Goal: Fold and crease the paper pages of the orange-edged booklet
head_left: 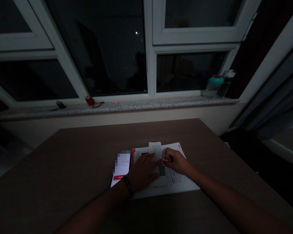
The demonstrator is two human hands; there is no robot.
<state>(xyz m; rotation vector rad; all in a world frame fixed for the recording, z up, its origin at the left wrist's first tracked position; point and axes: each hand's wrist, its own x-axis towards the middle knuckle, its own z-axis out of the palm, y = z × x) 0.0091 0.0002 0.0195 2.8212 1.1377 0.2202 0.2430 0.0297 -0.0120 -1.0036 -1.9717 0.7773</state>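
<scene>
Printed sheets (189,183) lie on the brown table, with a narrow printed strip (155,147) on top of them. Flat on the papers, with fingers spread, rests my left hand (143,172); a dark band circles that wrist. My right hand (174,160) is closed at the right edge of the strip, its thumb and fingers pinched close to my left fingertips. What the pinch holds, if anything, is too small and dark to name. A lit phone (122,164) lies just left of the papers, partly blurred out.
The wooden table (88,146) stands below a granite windowsill (141,104). On the sill are a green-lidded bottle (213,86), a clear bottle (226,83), a small red item (90,100) and a dark item (61,104). A grey curtain (271,94) hangs at the right.
</scene>
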